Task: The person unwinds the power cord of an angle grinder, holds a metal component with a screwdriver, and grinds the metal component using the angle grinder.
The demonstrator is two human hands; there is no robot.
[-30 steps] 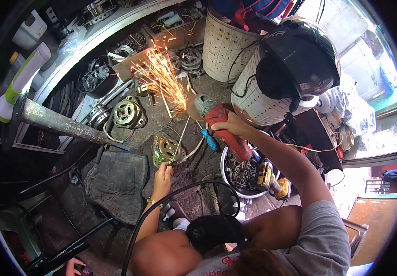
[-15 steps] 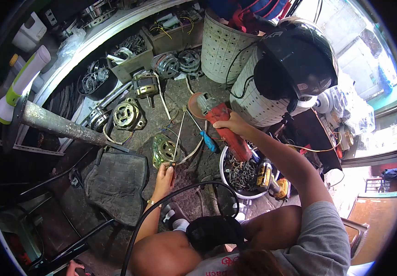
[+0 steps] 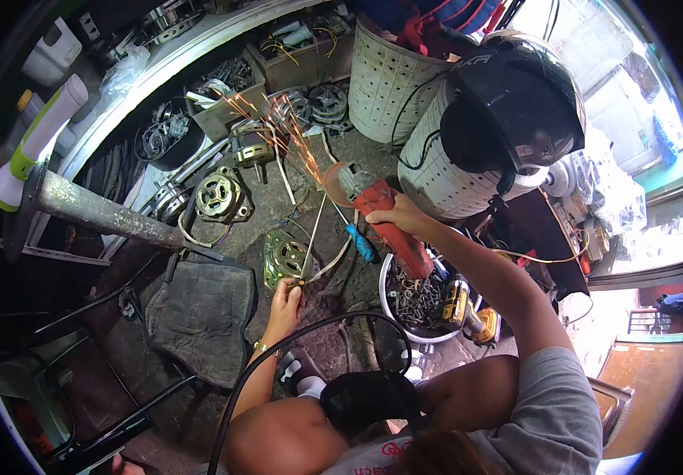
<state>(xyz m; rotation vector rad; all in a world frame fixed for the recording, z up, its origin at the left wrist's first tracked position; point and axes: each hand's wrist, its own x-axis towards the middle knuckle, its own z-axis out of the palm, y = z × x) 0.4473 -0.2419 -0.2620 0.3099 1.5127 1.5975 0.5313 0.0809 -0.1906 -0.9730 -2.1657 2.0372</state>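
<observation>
My right hand (image 3: 393,215) is wrapped round the body of a red angle grinder (image 3: 409,252), whose disc (image 3: 335,185) points to the left. My left hand (image 3: 286,299) grips the handle of a long thin screwdriver (image 3: 315,237). The tip of its shaft meets the disc's edge, and orange sparks (image 3: 302,142) fly up and to the left from there. Beside the shaft lies a round metal motor part (image 3: 284,257). A blue-handled screwdriver (image 3: 359,242) rests on the floor just left of the grinder.
A bowl of screws (image 3: 414,305) with a yellow drill (image 3: 468,310) stands right of my feet. Perforated white drums (image 3: 393,79) and a black helmet (image 3: 515,99) are at the upper right. More motors (image 3: 221,195) and a grey cushion (image 3: 201,321) lie left. A black cable loops before me.
Sparks were dense a second ago, absent half a second ago, and now fly again in a thinner stream. The screwdriver's tip has moved slightly right, back to the disc.
</observation>
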